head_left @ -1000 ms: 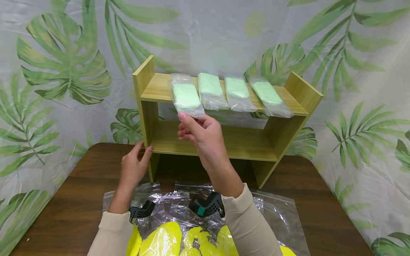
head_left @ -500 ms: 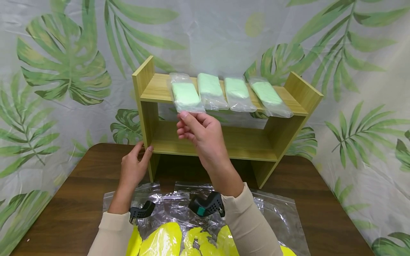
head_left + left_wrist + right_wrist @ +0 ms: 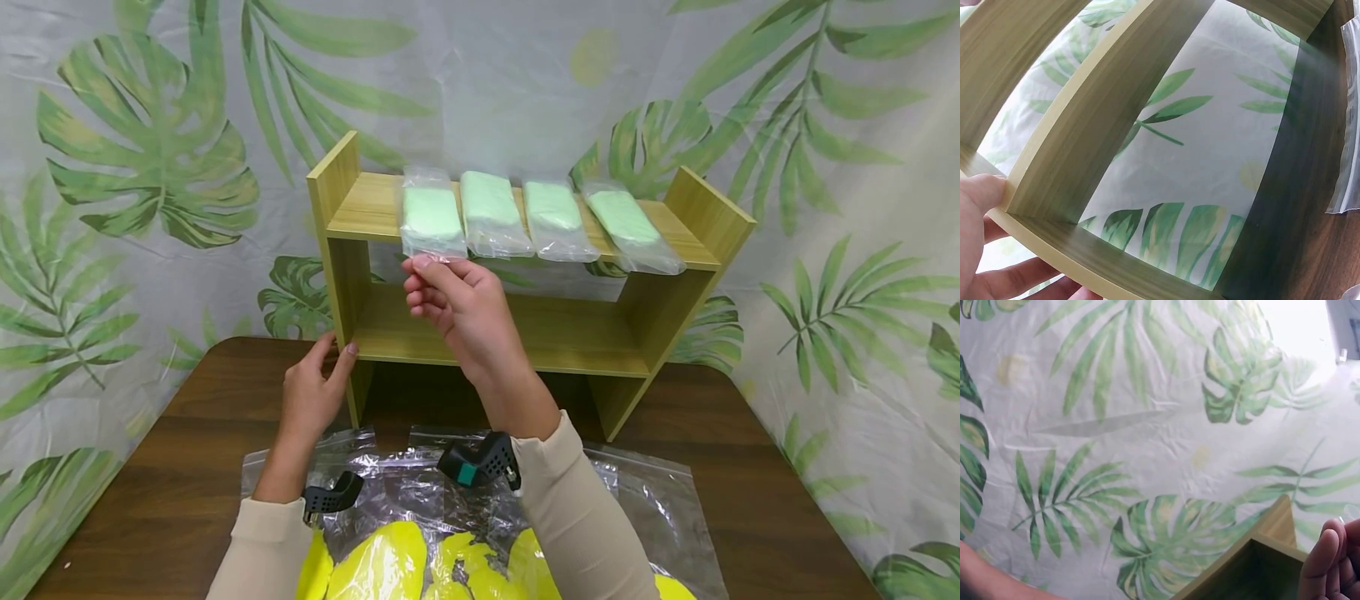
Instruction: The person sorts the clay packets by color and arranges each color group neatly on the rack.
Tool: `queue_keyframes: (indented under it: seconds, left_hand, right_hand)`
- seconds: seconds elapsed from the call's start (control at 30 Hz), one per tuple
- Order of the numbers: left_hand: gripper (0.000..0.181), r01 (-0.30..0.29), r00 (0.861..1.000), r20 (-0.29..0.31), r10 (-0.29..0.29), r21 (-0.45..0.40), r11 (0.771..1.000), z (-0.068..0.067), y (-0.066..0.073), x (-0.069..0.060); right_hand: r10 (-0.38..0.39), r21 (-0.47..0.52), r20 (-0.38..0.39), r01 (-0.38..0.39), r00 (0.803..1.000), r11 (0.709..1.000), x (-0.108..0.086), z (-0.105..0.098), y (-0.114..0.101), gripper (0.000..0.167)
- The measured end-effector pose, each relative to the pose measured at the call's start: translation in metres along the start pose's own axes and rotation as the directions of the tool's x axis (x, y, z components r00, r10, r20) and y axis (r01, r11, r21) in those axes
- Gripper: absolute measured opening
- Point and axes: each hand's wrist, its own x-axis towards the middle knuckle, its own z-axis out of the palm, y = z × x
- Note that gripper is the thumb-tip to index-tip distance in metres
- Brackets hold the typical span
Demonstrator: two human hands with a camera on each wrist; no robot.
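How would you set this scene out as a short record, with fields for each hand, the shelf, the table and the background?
Left hand: grips the left side of the wooden shelf
Right hand: pinches the near end of the leftmost pale green packet
Shelf top: three more packets in clear wrapping
Table: clear bags, yellow contents
Background: leaf-print cloth

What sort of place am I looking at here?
Probably an indoor corner staged for recording: leaf-print fabric hangs behind and beside the dark wood-grain table, a wooden shelf unit stands on it, and two black wrist cameras are in view.
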Motion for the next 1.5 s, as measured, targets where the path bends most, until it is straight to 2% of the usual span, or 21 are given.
queue_keyframes:
  seconds: [0.13, 0.4, 0.8, 1.0, 1.2, 1.37, 1.5]
  left_hand:
    - [0.046, 0.002, 1.0, 0.003, -0.002, -0.005, 1.0, 0.0, 0.0, 0.0]
    - [0.045, -0.006, 1.0, -0.002, 0.006, 0.003, 1.0, 0.0, 0.001, 0.0]
    - [0.044, -0.006, 1.0, -0.007, 0.006, -0.008, 1.0, 0.002, -0.001, -0.002]
    - [0.043, -0.011, 1.0, -0.015, 0.01, -0.007, 1.0, 0.001, 0.0, -0.003]
    - [0.043, -0.017, 1.0, -0.025, 0.017, -0.003, 1.0, 0.0, 0.002, -0.002]
    - [0.041, -0.027, 0.999, -0.038, 0.027, 0.005, 1.0, 0.0, 0.002, -0.002]
    - [0.042, -0.028, 0.999, -0.024, 0.028, 0.005, 1.0, 0.0, 0.003, -0.002]
  right_hand:
    - [0.022, 0.039, 0.04, -0.024, 0.999, 0.999, 0.004, -0.001, 0.001, 0.013]
    - [0.07, 0.044, 0.13, -0.076, 0.989, 0.996, 0.01, -0.002, -0.001, 0.016]
    - [0.11, 0.102, 0.063, -0.116, 0.992, 0.988, 0.014, -0.007, 0.002, 0.011]
    - [0.102, 0.022, 0.082, -0.104, 0.991, 0.994, 0.006, -0.01, 0.0, 0.016]
    - [0.084, -0.068, 0.111, -0.076, 0.99, 0.995, -0.011, -0.02, -0.003, 0.016]
    - [0.061, -0.181, 0.114, -0.04, 0.992, 0.983, -0.029, -0.034, -0.004, 0.016]
    - [0.063, -0.251, 0.101, -0.036, 0.993, 0.967, -0.044, -0.047, -0.003, 0.017]
